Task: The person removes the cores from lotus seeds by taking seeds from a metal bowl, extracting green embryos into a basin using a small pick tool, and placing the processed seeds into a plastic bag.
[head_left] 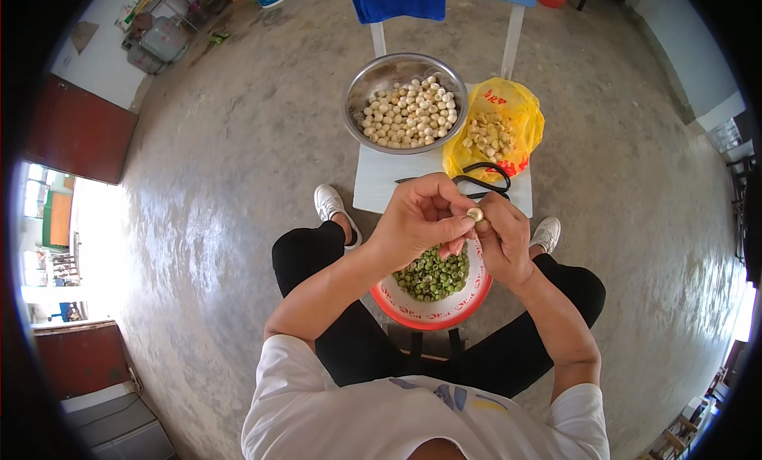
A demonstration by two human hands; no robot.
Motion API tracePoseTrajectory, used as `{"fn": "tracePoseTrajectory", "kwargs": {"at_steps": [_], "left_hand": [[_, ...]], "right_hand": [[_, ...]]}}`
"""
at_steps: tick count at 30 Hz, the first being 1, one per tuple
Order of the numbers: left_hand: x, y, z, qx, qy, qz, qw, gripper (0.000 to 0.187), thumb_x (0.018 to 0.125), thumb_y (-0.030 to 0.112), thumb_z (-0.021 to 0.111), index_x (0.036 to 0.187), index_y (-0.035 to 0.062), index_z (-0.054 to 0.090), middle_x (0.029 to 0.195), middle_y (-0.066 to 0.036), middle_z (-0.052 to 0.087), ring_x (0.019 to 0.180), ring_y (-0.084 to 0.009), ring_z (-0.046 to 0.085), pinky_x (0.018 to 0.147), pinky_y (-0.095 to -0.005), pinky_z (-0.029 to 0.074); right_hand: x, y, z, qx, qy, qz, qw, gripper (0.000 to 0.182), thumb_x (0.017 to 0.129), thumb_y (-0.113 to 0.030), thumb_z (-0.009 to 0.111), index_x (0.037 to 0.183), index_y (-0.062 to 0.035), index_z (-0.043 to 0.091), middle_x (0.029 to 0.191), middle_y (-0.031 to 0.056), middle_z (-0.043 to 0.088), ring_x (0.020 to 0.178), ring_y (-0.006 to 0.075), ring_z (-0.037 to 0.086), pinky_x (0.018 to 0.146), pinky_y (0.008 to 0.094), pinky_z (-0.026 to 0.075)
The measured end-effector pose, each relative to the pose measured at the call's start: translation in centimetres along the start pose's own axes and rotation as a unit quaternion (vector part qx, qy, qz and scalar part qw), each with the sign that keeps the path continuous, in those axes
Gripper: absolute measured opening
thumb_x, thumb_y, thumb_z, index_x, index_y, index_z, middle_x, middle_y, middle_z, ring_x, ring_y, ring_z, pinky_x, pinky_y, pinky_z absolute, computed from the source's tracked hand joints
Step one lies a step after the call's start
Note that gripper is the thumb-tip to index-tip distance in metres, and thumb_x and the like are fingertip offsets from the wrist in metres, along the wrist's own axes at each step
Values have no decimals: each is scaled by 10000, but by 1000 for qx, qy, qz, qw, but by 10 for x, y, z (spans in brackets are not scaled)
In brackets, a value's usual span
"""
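Observation:
Between the fingertips of both hands, above the basin, is a small round cream lotus seed (475,214). My left hand (429,214) pinches it from the left, while my right hand (506,236) grips it from the right, fingers curled. Below them sits a white enamel basin with a red rim (386,305), holding many green husk pieces (432,277). A steel bowl (354,83) full of pale round seeds (409,115) stands on a white stool. Black-handled scissors (500,174) lie just beyond my hands, partly hidden by the left one.
The white stool (377,178) also bears a yellow plastic bag (528,127) with pale pieces inside. A blue cloth (401,1) hangs over a table edge behind it. Gas cylinders (165,39) stand far left. A red door panel (79,130) is at the left wall.

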State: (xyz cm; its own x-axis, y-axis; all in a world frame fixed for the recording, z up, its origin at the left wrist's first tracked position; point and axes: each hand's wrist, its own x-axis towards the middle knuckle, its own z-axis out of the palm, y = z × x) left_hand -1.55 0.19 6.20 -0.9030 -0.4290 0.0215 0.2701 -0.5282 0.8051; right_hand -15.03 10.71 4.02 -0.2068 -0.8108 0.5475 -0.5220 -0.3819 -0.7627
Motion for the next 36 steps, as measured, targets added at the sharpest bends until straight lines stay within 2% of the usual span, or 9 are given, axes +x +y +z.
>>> {"fn": "tracePoseTrajectory", "kwargs": {"at_steps": [5, 10, 13, 20, 22, 26, 29, 32, 36], "left_hand": [[-1, 3, 6, 89, 53, -7, 995, 112, 827, 12, 663, 848, 9, 553, 686, -34, 585, 537, -67, 563, 427, -191, 424], [-2, 13, 12, 108, 36, -32, 993, 144, 810, 13, 686, 870, -1, 555, 695, -35, 592, 562, -62, 571, 464, -183, 448], [-3, 11, 13, 150, 23, -5, 988, 176, 797, 29, 710, 882, -7, 560, 721, -35, 609, 609, -54, 588, 517, -170, 464], [-9, -2, 6, 300, 63, 73, 949, 207, 772, 16, 732, 896, -5, 567, 788, -44, 643, 690, -63, 616, 605, -187, 502], [-9, -2, 7, 269, 61, 72, 958, 227, 765, 5, 733, 915, -9, 563, 805, -58, 645, 690, -70, 619, 609, -194, 511], [-4, -1, 8, 202, 27, 62, 977, 237, 784, -4, 706, 963, -21, 551, 811, -80, 638, 665, -82, 615, 574, -197, 515], [-5, 10, 10, 147, 19, -31, 989, 202, 822, 1, 661, 985, -28, 546, 779, -85, 627, 627, -92, 605, 529, -197, 504], [-4, 5, 11, 119, 15, -8, 993, 119, 845, 12, 635, 931, -13, 556, 719, -56, 615, 568, -72, 585, 463, -184, 460], [-4, 6, 7, 117, -3, -23, 993, 129, 861, -2, 604, 972, -26, 544, 747, -90, 618, 602, -104, 602, 489, -203, 489]], "right_hand": [[-9, 6, 0, 146, -43, 115, 982, 167, 944, -133, 492, 816, -26, 495, 671, 34, 463, 566, 147, 452, 515, 266, 363], [-14, 9, -1, 375, -77, 252, 888, 344, 994, -350, 388, 899, -41, 506, 716, -22, 456, 598, 41, 409, 515, 190, 318], [-12, 3, -3, 425, -93, 299, 850, 393, 980, -413, 390, 913, -46, 515, 731, -14, 451, 599, 33, 407, 515, 182, 320], [-13, 11, 2, 237, -70, 155, 957, 423, 979, -403, 390, 928, -4, 522, 728, 15, 470, 620, 57, 434, 527, 197, 340], [-14, 14, 8, 195, -39, 103, 975, 411, 984, -377, 391, 915, 8, 519, 721, 17, 473, 619, 62, 440, 529, 204, 344], [-10, 6, 6, 205, -8, 109, 973, 382, 988, -345, 400, 878, 3, 514, 676, -1, 466, 564, 62, 429, 497, 207, 339], [-13, 7, -2, 234, -40, 145, 961, 385, 991, -346, 391, 856, -9, 516, 646, -13, 460, 530, 54, 414, 472, 201, 329], [-15, 10, -4, 251, -50, 168, 952, 389, 993, -353, 385, 832, -21, 509, 637, -20, 460, 513, 44, 403, 457, 193, 321], [-12, 7, -2, 254, -49, 171, 951, 393, 993, -357, 378, 825, -26, 504, 643, -17, 470, 515, 48, 407, 460, 194, 325]]}}
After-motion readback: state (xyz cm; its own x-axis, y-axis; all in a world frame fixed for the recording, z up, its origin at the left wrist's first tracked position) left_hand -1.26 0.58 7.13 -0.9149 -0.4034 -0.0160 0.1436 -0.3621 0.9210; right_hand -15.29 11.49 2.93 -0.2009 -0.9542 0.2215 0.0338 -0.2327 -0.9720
